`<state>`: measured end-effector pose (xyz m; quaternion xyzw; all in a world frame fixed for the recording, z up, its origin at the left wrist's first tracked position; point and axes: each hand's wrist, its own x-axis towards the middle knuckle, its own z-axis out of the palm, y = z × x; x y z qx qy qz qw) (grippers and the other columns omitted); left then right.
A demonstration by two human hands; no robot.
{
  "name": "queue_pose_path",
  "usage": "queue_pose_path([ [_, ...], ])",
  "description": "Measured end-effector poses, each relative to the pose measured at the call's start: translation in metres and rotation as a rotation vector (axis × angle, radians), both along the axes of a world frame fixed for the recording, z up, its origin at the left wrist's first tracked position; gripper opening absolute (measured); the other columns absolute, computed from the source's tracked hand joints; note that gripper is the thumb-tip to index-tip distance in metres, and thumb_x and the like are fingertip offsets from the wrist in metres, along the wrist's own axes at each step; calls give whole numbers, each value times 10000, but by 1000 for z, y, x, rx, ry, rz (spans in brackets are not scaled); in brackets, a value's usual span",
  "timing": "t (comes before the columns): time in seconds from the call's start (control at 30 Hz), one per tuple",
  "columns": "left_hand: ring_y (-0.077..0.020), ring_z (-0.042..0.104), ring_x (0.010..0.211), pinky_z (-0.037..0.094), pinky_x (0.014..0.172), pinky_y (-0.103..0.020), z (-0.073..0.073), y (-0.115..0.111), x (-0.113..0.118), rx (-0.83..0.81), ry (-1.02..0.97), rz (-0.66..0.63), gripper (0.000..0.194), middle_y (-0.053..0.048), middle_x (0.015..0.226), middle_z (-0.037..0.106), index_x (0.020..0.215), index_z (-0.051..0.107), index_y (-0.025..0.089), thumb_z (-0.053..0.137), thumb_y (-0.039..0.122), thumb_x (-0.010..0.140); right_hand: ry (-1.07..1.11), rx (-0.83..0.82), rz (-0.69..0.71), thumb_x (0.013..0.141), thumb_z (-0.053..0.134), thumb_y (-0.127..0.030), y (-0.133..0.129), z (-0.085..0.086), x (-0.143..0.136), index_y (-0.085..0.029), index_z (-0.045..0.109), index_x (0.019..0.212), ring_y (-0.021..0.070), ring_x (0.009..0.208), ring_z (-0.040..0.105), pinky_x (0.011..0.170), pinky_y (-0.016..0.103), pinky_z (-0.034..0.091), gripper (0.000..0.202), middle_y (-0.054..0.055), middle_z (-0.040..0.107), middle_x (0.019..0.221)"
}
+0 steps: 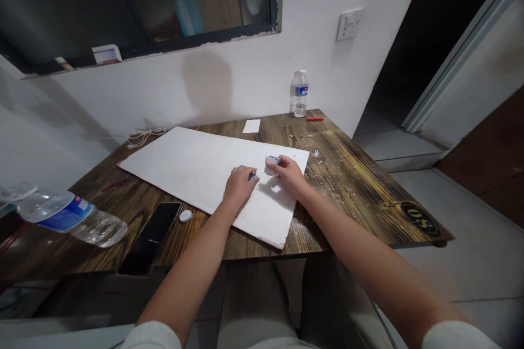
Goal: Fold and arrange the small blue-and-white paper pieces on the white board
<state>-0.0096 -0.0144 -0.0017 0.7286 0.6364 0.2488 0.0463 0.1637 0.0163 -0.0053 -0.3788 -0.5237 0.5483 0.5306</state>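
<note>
Over the right part of a white board (196, 158), my right hand (290, 173) pinches a small flat white piece with blue edging (271, 166) between thumb and fingers. My left hand (239, 185) is closed just to the left of it, low over the board. A small dark and blue object (252, 176) shows at its fingertips; its kind cannot be made out. The two hands are apart, with a narrow gap between them. A shadow falls on the board under my right hand.
On the wooden table (368, 202) lie a phone (150, 239), a white cap (185, 216), a large bottle (69, 215), a cable (145, 135), a white paper (251, 126) and a red stick (315, 119). A small bottle (300, 94) stands by the wall. White scraps (316, 154) lie right of the board.
</note>
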Motion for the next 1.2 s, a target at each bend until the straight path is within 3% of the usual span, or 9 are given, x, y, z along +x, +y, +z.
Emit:
queue_pose_path([
  [0.4, -241, 614, 1009, 460, 944, -364, 1, 2, 3, -64, -91, -88, 264, -107, 1050, 676, 1055, 716, 175, 613, 141, 814, 6, -4, 6, 577, 783, -573, 0, -1, -1, -214, 474, 627, 91, 499, 387, 498, 243, 318, 476, -62, 461, 534],
  [0.63, -307, 530, 1073, 426, 935, -423, -2, -1, 1, -46, 68, 70, 256, -124, 1103, 633, 1049, 702, 199, 663, 316, 825, -17, -1, -11, 574, 779, -600, 1, -3, 0, -217, 461, 628, 96, 497, 399, 489, 243, 299, 501, -57, 454, 534],
  [0.83, -277, 547, 1003, 417, 911, -397, 1, -2, 0, -49, 16, 10, 118, -91, 1005, 643, 899, 682, 211, 675, 271, 798, -41, -2, -7, 579, 769, -619, -1, -1, 1, -221, 450, 631, 101, 495, 394, 494, 250, 298, 513, -57, 456, 519],
  [1.2, -200, 567, 745, 368, 647, -298, 11, -8, 8, -126, -158, 0, 97, -33, 817, 656, 817, 573, 228, 660, 215, 774, -35, -20, -7, 592, 769, -584, 0, -4, 0, -225, 446, 640, 103, 453, 427, 463, 245, 325, 486, -58, 480, 474],
])
